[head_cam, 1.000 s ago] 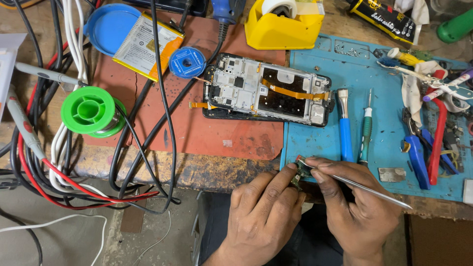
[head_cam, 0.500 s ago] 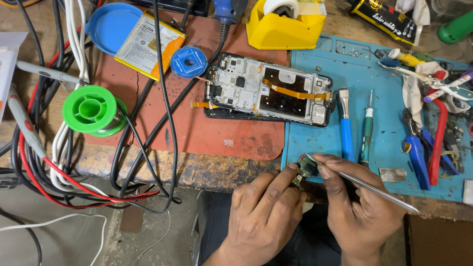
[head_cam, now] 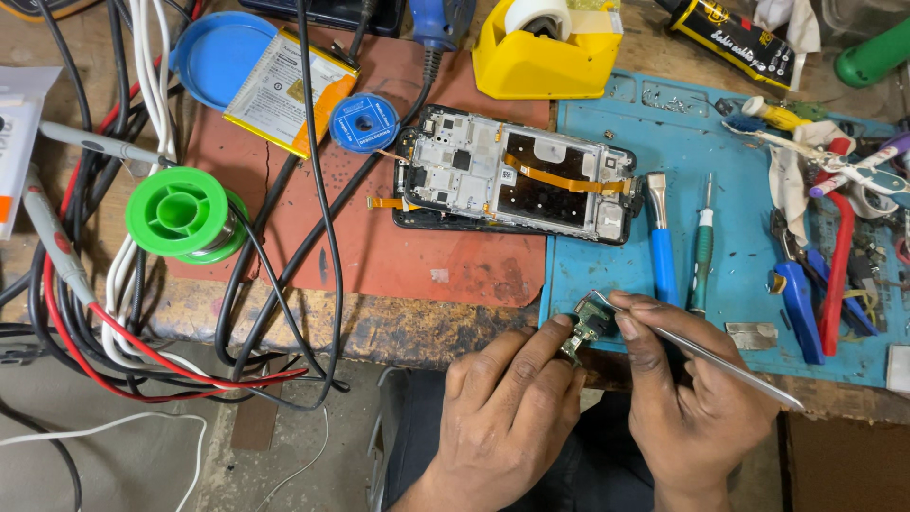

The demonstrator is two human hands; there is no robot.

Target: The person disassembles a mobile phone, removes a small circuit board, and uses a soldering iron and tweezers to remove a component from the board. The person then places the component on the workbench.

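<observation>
Two hands work a small part at the table edge
The left hand (head_cam: 507, 408) pinches a small circuit board (head_cam: 590, 322); the right hand (head_cam: 687, 398) grips tweezers (head_cam: 701, 353) whose tip touches it, just below the blue mat (head_cam: 749, 275) and near the opened phone (head_cam: 517, 175)

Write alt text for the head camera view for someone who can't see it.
The left hand pinches a small circuit board while the right hand probes it with metal tweezers. Behind lies an opened phone on a red mat.
</observation>
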